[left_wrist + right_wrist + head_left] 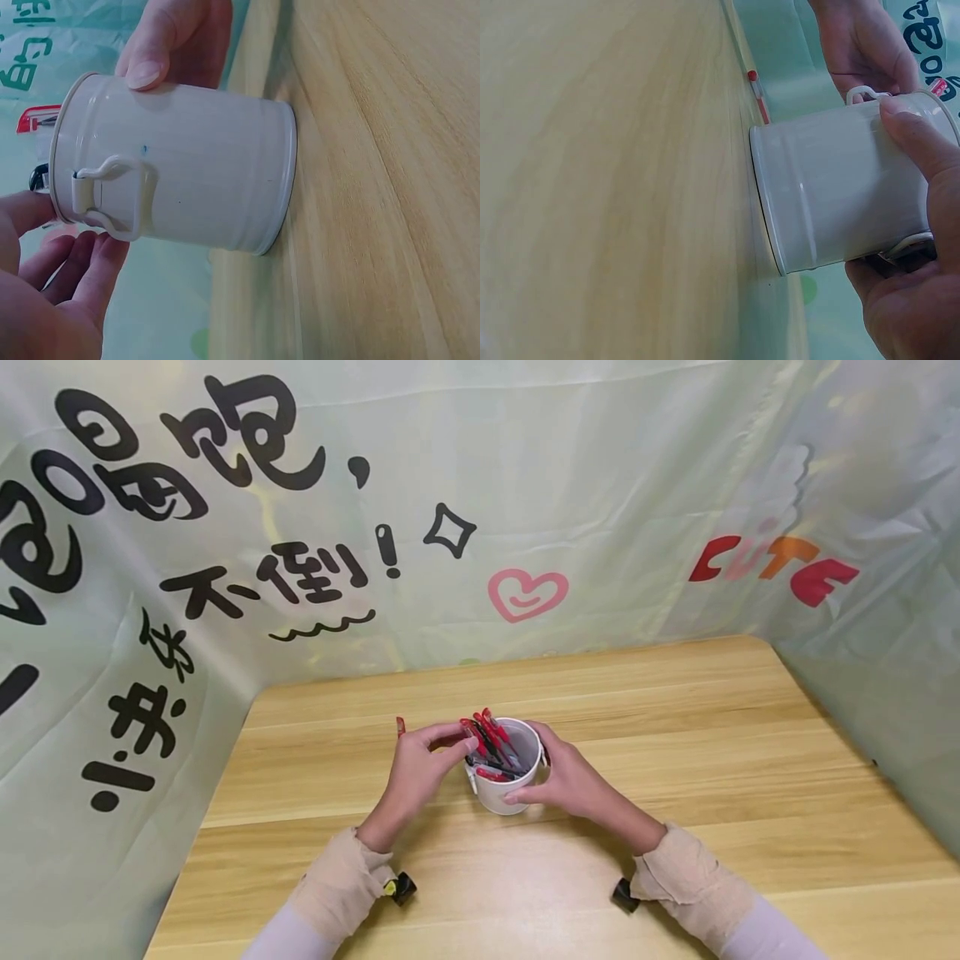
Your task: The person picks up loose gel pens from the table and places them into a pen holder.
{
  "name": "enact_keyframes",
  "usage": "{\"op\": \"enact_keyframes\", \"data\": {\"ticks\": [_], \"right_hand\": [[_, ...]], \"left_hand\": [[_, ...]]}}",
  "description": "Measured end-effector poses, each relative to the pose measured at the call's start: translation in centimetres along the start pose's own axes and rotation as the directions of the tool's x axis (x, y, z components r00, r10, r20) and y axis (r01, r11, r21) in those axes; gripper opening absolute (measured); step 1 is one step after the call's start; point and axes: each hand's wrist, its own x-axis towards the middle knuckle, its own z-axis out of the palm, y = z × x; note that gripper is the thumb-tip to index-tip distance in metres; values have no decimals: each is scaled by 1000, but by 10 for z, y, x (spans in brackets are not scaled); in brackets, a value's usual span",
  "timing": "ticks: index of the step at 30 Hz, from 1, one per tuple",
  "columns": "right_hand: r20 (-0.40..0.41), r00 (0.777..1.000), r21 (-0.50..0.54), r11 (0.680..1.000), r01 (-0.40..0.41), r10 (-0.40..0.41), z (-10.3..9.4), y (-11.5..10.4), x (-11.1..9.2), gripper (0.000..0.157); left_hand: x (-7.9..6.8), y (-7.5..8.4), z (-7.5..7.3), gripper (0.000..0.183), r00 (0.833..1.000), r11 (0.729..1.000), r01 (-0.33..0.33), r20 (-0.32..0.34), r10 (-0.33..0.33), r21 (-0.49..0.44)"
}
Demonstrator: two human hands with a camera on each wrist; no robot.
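A small white metal bucket with side handles stands upright on the table, holding several red and black pens. My right hand grips it from the right, thumb on the near wall and fingers behind; the right wrist view shows the thumb pressed along the white side. At the left rim, my left hand has thumb and forefinger closed at the top of a red pen leaning in the bucket. In the left wrist view, the other left fingers curl beside the bucket near its handle.
Another red-ended pen lies on the wooden table beyond my left hand; the right wrist view shows this pen past the bucket's base. A printed pale green cloth hangs around the table's back and sides.
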Motion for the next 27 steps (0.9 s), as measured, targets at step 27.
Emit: {"op": "enact_keyframes", "data": {"ticks": [27], "right_hand": [[-14,1000,-10,1000,4,-4,2,-2,-1,106]], "left_hand": [[12,-2,-34,36,996,994,-86,9,85,71]]}}
